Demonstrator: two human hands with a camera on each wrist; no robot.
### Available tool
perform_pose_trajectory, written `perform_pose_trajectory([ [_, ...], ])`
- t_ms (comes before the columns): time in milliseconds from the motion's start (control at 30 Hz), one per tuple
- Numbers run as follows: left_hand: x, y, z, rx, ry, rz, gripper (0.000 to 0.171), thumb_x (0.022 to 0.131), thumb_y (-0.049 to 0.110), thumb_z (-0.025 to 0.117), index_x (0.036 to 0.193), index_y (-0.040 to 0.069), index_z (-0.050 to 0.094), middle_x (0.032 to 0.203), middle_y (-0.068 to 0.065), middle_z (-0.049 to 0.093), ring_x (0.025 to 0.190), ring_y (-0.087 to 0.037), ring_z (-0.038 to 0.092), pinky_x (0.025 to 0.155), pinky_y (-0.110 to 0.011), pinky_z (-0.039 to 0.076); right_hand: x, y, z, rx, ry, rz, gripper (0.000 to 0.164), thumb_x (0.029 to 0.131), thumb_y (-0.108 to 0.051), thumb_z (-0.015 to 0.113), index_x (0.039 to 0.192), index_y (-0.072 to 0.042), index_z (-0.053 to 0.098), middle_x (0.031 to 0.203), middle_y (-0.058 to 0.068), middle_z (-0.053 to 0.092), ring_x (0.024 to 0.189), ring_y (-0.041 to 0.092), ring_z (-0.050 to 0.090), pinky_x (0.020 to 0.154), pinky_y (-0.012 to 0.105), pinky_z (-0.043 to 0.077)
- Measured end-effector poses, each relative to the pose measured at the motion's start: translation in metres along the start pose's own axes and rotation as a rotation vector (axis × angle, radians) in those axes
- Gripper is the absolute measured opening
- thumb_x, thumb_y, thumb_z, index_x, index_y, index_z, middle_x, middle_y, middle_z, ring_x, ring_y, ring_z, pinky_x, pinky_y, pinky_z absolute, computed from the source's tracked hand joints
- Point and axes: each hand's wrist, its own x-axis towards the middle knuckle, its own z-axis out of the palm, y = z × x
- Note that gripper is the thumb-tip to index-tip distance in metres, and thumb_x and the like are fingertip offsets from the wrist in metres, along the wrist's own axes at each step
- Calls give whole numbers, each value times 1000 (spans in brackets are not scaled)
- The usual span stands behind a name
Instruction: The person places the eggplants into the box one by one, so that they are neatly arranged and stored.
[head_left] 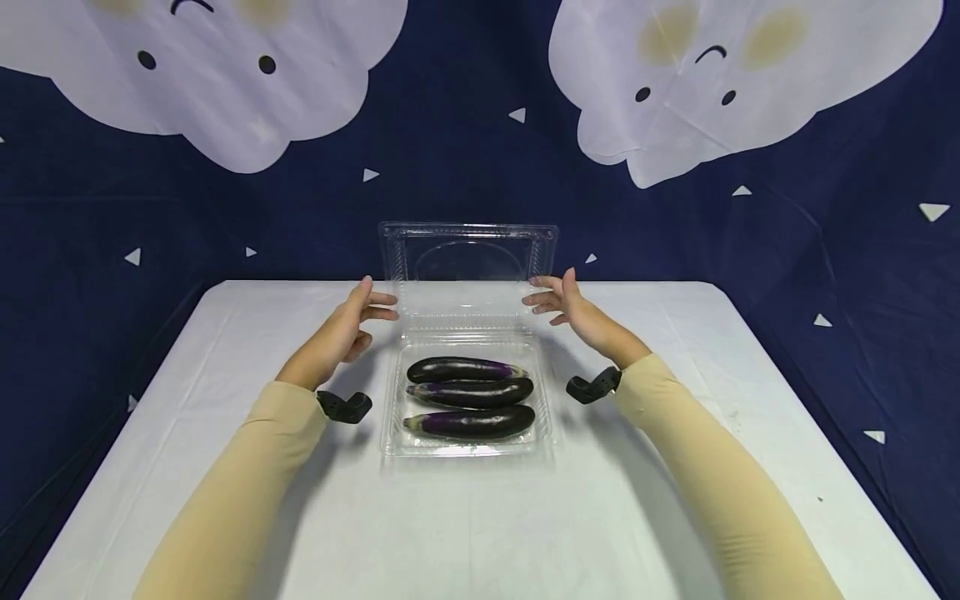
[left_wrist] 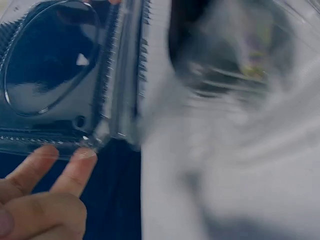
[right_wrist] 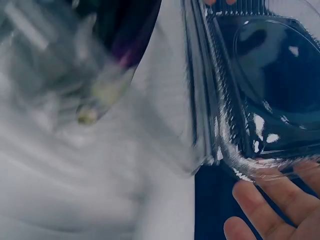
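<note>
Three dark purple eggplants (head_left: 476, 422) lie side by side in the base of a clear plastic clamshell container (head_left: 392, 425). Its hinged lid (head_left: 468, 287) stands raised at the far side. My left hand (head_left: 339, 333) is at the lid's left edge, with two fairly straight fingertips (left_wrist: 82, 154) against the clear rim. On the opposite edge, my right hand (head_left: 581, 315) has its fingers spread, and some fingertips (right_wrist: 267, 172) meet the lid's rim. Neither hand curls round anything. Both wrist views show the nearest eggplant end blurred through the plastic.
The container stands on a white-covered table (head_left: 480, 533). Behind it hangs a dark blue cloth (head_left: 465, 108) with white clouds and small triangles. A black wrist device (head_left: 345, 407) sits at the left cuff, and another black device (head_left: 594, 387) at the right.
</note>
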Motion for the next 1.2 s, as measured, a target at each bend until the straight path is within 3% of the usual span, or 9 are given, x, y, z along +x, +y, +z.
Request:
perform_pose_trajectory([
  [300, -17, 30, 2, 82, 53, 31, 92, 93, 78, 6, 147, 11, 42, 143, -19, 47, 42, -9, 20, 44, -24, 22, -19, -19, -2, -4, 24, -79, 112, 82, -82, -12, 148, -8, 39, 145, 19, 50, 133, 38, 45, 103, 61, 35],
  [433, -30, 40, 4, 146, 59, 47, 88, 96, 74, 6, 149, 12, 39, 138, -18, 49, 48, -11, 21, 56, -31, 30, -31, -24, 0, -18, 10, -105, 111, 85, -80, -13, 149, -6, 39, 147, 20, 47, 136, 39, 42, 106, 62, 32],
  [467, -34, 41, 4, 168, 59, 64, 86, 97, 72, 7, 150, 12, 38, 138, -18, 49, 52, -13, 31, 62, -33, 36, -35, -25, 0, -17, 5, -98, 110, 86, -78, -14, 151, -6, 37, 149, 21, 44, 136, 40, 40, 107, 62, 30],
  [600, -48, 44, 8, 287, 90, 153, 76, 102, 64, 12, 150, 12, 40, 135, -17, 53, 102, -28, 57, 98, -52, 42, -46, -29, 2, -33, -25, -96, 102, 91, -69, -18, 155, -5, 29, 157, 19, 35, 145, 40, 30, 113, 63, 22],
  [667, -55, 43, 12, 354, 112, 201, 70, 104, 60, 15, 149, 13, 43, 139, -15, 54, 134, -32, 45, 112, -58, 32, -53, -31, 3, -47, -30, -108, 98, 93, -66, -18, 155, -8, 29, 159, 15, 33, 146, 38, 29, 113, 63, 21],
  [767, -63, 41, 20, 449, 140, 230, 64, 104, 61, 20, 151, 24, 41, 152, -6, 47, 144, -32, 38, 115, -59, 28, -62, -33, 7, -69, -32, -153, 89, 96, -64, -13, 156, -13, 30, 158, 12, 36, 146, 34, 30, 112, 63, 23],
  [933, -75, 33, 33, 612, 184, 255, 54, 103, 62, 28, 150, 40, 40, 140, -4, 55, 125, -32, 57, 96, -59, 44, -78, -31, 17, -92, -29, -201, 75, 103, -55, -4, 156, -13, 29, 159, 10, 34, 149, 31, 27, 116, 60, 21],
  [1033, -81, 26, 38, 658, 203, 274, 53, 103, 60, 31, 150, 37, 42, 126, -2, 59, 101, -26, 64, 80, -51, 49, -87, -28, 23, -163, -1, -206, 66, 107, -47, 2, 155, -13, 32, 161, 9, 30, 151, 31, 22, 119, 58, 18],
  [1200, -90, 10, 47, 693, 242, 284, 54, 104, 57, 32, 151, 32, 43, 124, -1, 57, 77, -17, 60, 67, -38, 47, -99, -19, 35, -278, 37, -200, 53, 110, -38, 16, 155, -16, 34, 163, 13, 27, 152, 34, 20, 119, 59, 19],
])
